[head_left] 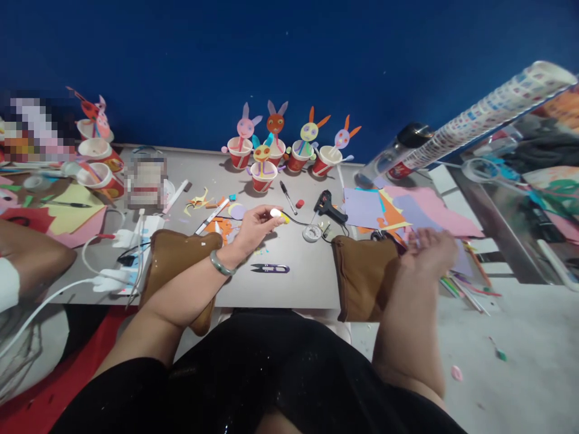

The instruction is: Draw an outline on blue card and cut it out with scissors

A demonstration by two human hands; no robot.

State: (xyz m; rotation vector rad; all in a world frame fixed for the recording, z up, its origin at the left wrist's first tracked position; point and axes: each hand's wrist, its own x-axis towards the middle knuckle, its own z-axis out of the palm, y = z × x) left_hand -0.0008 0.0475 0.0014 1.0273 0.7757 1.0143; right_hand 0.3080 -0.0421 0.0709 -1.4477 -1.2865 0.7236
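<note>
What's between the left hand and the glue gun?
Head view: a thin black cord lies between left hand and glue gun, with a pen and small red piece above it in the picture.

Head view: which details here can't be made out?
All in the head view:
Right hand: motion-blurred; contact with the coloured papers unclear.
White-and-yellow piece: partly covered by the left hand.
Pixelated object: masked, unreadable.
Co-worker's arm: cut off by the left edge.

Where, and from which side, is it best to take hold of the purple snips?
Probably by the rounded handle end, coming from the picture's right: the purple snips lie flat on the table, with their pointed dark blades facing left.
</note>
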